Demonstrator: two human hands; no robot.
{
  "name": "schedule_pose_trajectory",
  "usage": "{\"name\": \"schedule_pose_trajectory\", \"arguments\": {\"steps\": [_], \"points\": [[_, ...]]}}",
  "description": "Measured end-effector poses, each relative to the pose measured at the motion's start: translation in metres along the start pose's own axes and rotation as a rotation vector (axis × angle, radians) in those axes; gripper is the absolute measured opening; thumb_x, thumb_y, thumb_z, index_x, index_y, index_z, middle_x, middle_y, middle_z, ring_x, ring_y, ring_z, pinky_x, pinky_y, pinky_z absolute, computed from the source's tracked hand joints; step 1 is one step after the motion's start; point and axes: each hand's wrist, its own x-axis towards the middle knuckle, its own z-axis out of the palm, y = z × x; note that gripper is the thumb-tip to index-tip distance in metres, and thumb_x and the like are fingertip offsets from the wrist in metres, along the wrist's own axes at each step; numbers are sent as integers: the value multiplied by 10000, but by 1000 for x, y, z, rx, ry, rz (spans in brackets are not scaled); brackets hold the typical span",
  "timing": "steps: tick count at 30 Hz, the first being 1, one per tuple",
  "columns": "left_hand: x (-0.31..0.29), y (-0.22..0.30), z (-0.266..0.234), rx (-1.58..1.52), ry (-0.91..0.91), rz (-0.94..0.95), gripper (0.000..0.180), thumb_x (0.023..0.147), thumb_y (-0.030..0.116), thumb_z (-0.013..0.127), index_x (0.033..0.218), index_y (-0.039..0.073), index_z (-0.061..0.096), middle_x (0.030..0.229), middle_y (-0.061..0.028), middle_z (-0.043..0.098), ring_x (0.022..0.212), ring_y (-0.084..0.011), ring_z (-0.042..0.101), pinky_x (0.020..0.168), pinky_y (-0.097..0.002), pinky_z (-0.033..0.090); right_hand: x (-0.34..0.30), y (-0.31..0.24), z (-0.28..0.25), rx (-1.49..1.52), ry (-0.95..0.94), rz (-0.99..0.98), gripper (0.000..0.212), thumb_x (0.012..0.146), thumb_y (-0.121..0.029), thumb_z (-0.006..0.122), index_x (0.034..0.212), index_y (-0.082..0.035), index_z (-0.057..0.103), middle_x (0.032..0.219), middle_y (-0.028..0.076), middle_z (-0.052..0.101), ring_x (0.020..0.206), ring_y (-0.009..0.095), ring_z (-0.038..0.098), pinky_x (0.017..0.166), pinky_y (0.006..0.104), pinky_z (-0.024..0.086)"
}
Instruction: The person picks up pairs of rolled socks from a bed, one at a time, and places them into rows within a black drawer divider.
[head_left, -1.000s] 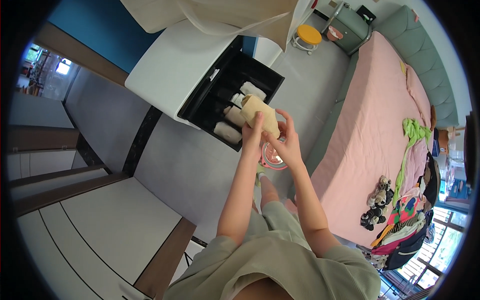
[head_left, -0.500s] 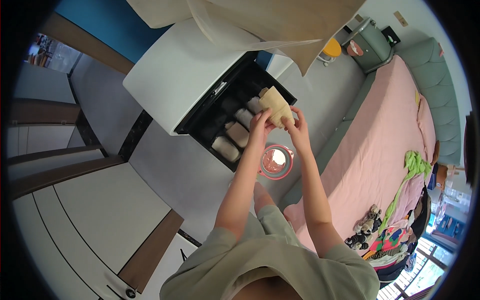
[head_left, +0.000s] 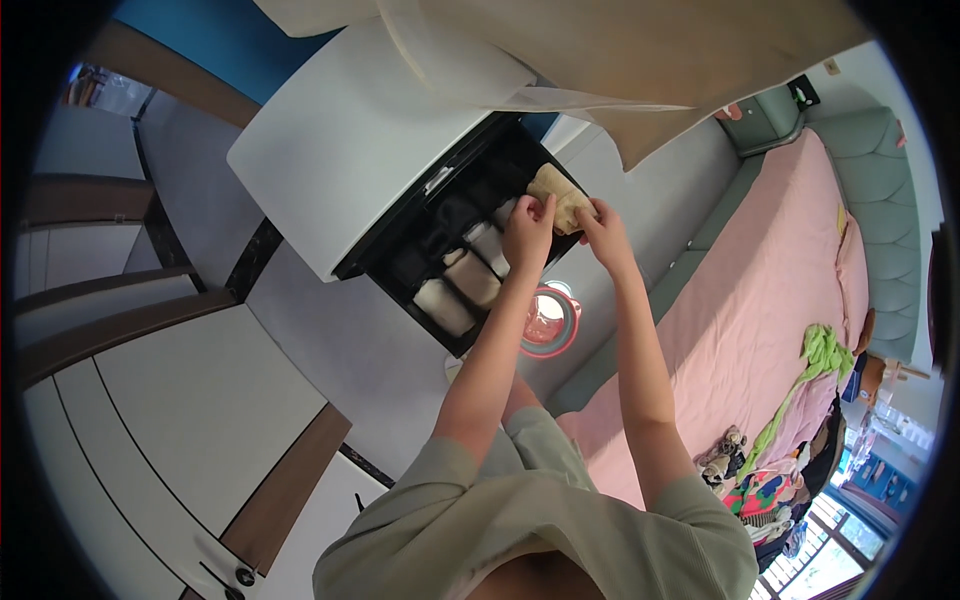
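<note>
A folded beige cloth (head_left: 560, 196) lies between my hands at the right end of a black open drawer (head_left: 405, 318). My left hand (head_left: 528, 232) is closed, its curled fingers at the cloth's left edge. My right hand (head_left: 606, 236) pinches the near right corner between thumb and fingers. To the left, in the drawer, rolled bundles sit side by side: a cream one (head_left: 443, 306), a beige one (head_left: 470, 277) and a light grey one (head_left: 487, 245). Dark rolls (head_left: 455, 218) lie behind them. My left hand partly hides another pale roll.
The drawer juts from a white cabinet (head_left: 350, 130). A pink-and-grey basin (head_left: 548, 322) stands on the floor below my arms. Along the right runs a bed with a pink cover (head_left: 740, 290) and heaped clothes (head_left: 775, 490). Beige fabric (head_left: 640, 60) hangs overhead.
Both hands have lowered the cloth to the drawer's right end. It was held up above the drawer and looked flatter. My left hand's fingers have curled more, and the whole view has shifted slightly.
</note>
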Motion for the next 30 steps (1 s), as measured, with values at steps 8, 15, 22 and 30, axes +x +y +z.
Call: {"name": "schedule_pose_trajectory", "arguments": {"steps": [8,15,22,30], "points": [[-14,19,-19,364,-105,43,340,762,400,648,886,85,613,744,-62,626,705,-263,606,623,-366,464,15,3,-2,-262,-79,27,347,800,-281,517,1043,-43,587,792,191,638,736,349,623,663,418,484],[-11,17,-20,679,-23,125,301,710,390,682,885,162,595,768,-56,646,750,-305,624,628,-414,476,5,-8,14,-691,109,-236,335,788,-251,526,1080,-98,583,850,179,646,772,356,621,658,454,498],[-13,20,-13,793,69,340,430,697,334,712,1050,196,508,987,-55,554,777,-305,616,584,-434,486,3,-23,9,-1054,72,-188,319,728,-283,622,1031,-184,628,784,117,628,727,293,632,595,399,509],[-5,24,-14,880,28,428,484,642,297,762,1050,197,522,954,-55,529,812,-291,609,612,-407,504,4,-8,-8,-927,256,-632,436,659,-210,678,1083,-305,645,1021,42,540,923,220,540,697,323,476]]}}
